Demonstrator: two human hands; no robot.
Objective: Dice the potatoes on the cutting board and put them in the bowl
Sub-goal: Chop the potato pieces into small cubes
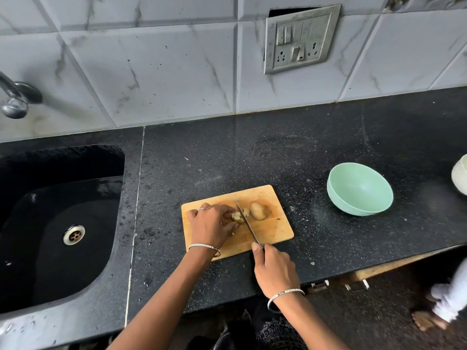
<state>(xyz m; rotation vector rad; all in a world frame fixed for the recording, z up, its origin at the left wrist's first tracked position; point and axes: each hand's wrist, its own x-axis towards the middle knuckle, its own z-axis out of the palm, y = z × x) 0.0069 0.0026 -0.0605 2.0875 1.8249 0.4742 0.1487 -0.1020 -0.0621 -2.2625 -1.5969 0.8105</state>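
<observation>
Potatoes are lying on the board (273, 231): one whole potato (257, 211) is resting toward the far right part of it, and just left of that a second one is sitting partly cut (237, 216), its pale flesh showing. At least two cut pieces are lying at the blade, one on each side; an exact count is not possible because the left hand is covering part of them. The one wooden board is lying on the black counter (303, 152), between the sink (60, 223) on the left and the bowl (359, 189) on the right.

The left hand (211, 224) is lying palm down over the cut potato, its fingers curled and pinning the pieces against the board. The right hand (274, 270) is wrapping the handle of the one knife (246, 221) in a closed grip, with the thumb lying along the top; the blade is running from the near edge of the board up through the cut potato, tip pointing away. Each wrist is wearing one metal bangle, two in all.

The single green bowl is standing upright on the counter, well apart from the board, and is holding nothing.
</observation>
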